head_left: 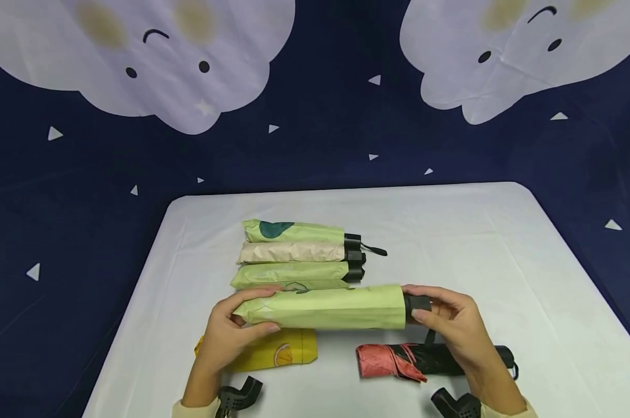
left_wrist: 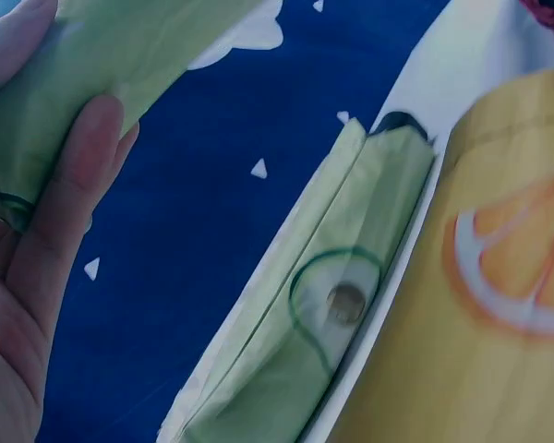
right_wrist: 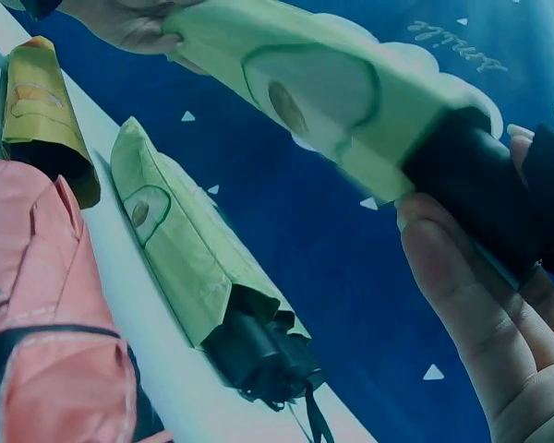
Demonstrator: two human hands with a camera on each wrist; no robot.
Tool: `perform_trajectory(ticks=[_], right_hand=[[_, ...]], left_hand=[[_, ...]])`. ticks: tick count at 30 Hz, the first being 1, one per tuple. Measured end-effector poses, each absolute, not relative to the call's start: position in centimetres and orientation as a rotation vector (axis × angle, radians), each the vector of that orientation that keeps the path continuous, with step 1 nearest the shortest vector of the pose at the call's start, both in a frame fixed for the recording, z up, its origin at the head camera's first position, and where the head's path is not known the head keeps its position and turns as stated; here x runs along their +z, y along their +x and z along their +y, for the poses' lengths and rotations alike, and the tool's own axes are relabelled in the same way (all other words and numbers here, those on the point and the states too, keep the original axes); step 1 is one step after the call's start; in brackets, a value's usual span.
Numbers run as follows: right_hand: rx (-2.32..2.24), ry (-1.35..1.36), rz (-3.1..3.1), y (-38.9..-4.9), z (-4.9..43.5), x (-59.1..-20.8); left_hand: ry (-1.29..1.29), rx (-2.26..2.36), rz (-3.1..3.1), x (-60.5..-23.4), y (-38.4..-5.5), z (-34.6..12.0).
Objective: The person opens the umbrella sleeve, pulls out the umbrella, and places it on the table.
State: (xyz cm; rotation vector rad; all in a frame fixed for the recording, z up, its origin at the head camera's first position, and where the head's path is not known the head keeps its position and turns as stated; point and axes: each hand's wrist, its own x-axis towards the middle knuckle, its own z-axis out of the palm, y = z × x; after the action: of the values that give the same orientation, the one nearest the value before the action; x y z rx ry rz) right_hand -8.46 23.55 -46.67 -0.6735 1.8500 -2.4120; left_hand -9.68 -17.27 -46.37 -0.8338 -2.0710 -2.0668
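Both hands hold a folded light-green umbrella (head_left: pixel 325 309) level above the table. At its cloth end, my left hand (head_left: pixel 230 328) grips it between thumb and fingers. The black handle (right_wrist: pixel 471 175) is pinched by my right hand (head_left: pixel 453 319). An avocado print shows on its cover in the right wrist view. Just behind lie more folded umbrellas side by side: a green one (head_left: pixel 294 271), a beige one (head_left: pixel 291 252) and a green one with a dark patch (head_left: pixel 294 232). The held umbrella partly hides the nearest green one.
A yellow sleeve (head_left: pixel 299 348) printed with an orange slice lies below my left hand. Under my right forearm is a folded red and black umbrella (head_left: pixel 385 360), partly covered. The white table (head_left: pixel 451 232) ends at a dark blue cloud-printed cloth (head_left: pixel 336 128).
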Motion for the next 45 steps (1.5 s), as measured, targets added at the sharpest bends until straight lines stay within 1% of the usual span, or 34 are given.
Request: perform_trajectory(ticks=[3, 10, 18, 37, 45], right_hand=[[-2.454, -0.725, 1.748, -8.6, 23.7, -46.7], [-2.487, -0.714, 1.710, -8.5, 24.4, -46.8], [-2.499, -0.742, 1.755, -8.3, 25.6, -46.7], [-2.561, -0.815, 1.727, -7.6, 29.3, -47.2], [-2.603, -0.753, 1.684, -6.5, 32.4, -47.7]], left_hand=[[-0.757, -2.030, -2.109, -46.3, -9.4, -17.9], [-0.657, -2.021, -2.095, -46.5, -9.0, -19.5], [-0.738, -2.038, -1.938, -47.2, -9.0, -20.9], [-0.729, -2.151, -1.778, -47.3, -8.6, -23.8], [-0.607, -2.192, -1.817, -47.7, -7.9, -25.6]])
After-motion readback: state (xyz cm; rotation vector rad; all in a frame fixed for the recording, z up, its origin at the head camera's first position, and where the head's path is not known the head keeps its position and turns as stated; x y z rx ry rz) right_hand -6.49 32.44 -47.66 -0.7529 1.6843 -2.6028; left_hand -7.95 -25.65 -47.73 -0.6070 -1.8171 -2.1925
